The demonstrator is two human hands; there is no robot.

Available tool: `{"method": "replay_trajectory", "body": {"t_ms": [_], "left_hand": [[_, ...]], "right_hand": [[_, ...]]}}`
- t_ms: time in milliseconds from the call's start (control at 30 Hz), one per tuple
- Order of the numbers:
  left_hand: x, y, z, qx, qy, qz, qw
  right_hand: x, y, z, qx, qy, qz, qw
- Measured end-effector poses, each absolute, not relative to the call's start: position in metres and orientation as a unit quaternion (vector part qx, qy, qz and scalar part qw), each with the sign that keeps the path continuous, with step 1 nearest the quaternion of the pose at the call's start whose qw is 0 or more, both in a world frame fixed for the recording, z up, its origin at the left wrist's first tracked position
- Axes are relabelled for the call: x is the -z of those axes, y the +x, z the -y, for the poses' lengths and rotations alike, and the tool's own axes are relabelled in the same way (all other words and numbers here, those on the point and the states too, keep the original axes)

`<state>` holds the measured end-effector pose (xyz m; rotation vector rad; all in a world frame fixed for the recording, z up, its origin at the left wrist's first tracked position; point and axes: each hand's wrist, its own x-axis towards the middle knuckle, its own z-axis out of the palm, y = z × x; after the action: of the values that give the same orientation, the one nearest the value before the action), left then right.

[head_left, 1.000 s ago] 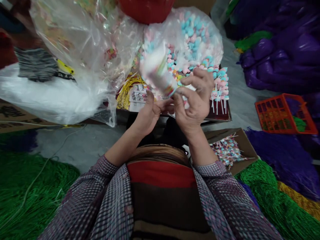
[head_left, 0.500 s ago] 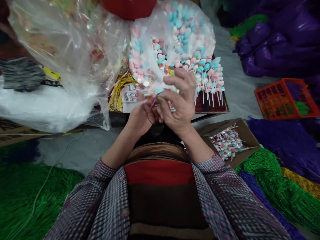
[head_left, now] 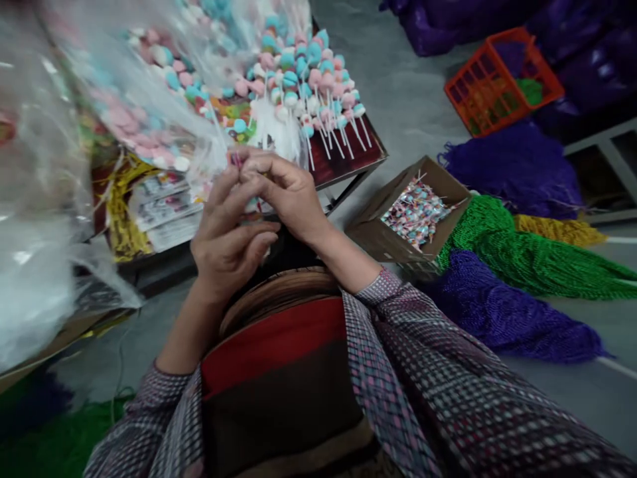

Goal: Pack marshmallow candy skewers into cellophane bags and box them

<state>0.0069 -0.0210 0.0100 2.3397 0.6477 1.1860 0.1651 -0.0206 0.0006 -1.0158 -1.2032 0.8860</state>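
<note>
My left hand [head_left: 226, 236] and my right hand [head_left: 288, 192] meet at the near edge of the dark red table [head_left: 355, 161]. Between them is a small candy package [head_left: 253, 207], mostly covered by the fingers; a bit of pink and blue shows. The fingers of both hands are bent round it. Just beyond lie pink, white and blue candy skewers [head_left: 318, 86] with white sticks, and colourful gummies [head_left: 236, 116]. Left of my left hand are printed wrappers [head_left: 166, 206] and yellow ties [head_left: 122, 219].
Clear plastic bags [head_left: 44, 199] cover the table's left side. A cardboard box [head_left: 378, 232] of wrapped candy sticks stands right of the table. Beyond are an orange crate [head_left: 502, 79], purple netting [head_left: 507, 166] and green netting [head_left: 542, 259] on the floor.
The view has turned and shifted right, so table and box appear further left. Both hands have changed pose around the small package, the left now raised with its back showing.
</note>
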Motion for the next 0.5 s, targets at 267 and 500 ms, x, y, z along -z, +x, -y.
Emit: {"method": "replay_trajectory", "body": {"t_ms": [267,500], "left_hand": [[0.019,0.024,0.015,-0.370,0.890,-0.240,0.114],[0.045,0.003,-0.021,-0.434,0.836,-0.311,0.130]], "right_hand": [[0.034,0.243,0.078,-0.470,-0.447,0.188,0.738],[0.140,0.435,0.142,-0.250,-0.692,-0.048,0.676]]}}
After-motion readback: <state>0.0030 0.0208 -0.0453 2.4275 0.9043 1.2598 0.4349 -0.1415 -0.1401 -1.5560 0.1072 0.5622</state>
